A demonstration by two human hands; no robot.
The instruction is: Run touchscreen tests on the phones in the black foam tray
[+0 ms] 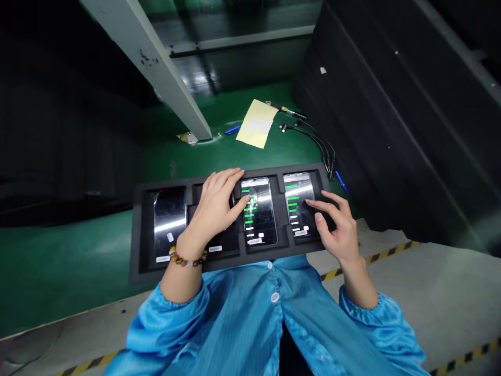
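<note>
Head camera: four phones (pixel 169 222) lie in one black tray (pixel 135 230), two lit. Left hand (pixel 217 206), open, touches the third phone (pixel 261 222); right hand (pixel 338 227), open, touches the fourth phone (pixel 296 206). Green bench (pixel 78 245), dark walls (pixel 391 130).

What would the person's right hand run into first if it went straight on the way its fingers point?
Most likely the lit phone at the right end of the black tray: the right hand points left across its screen. Whether a fingertip already touches the glass is unclear.
</note>
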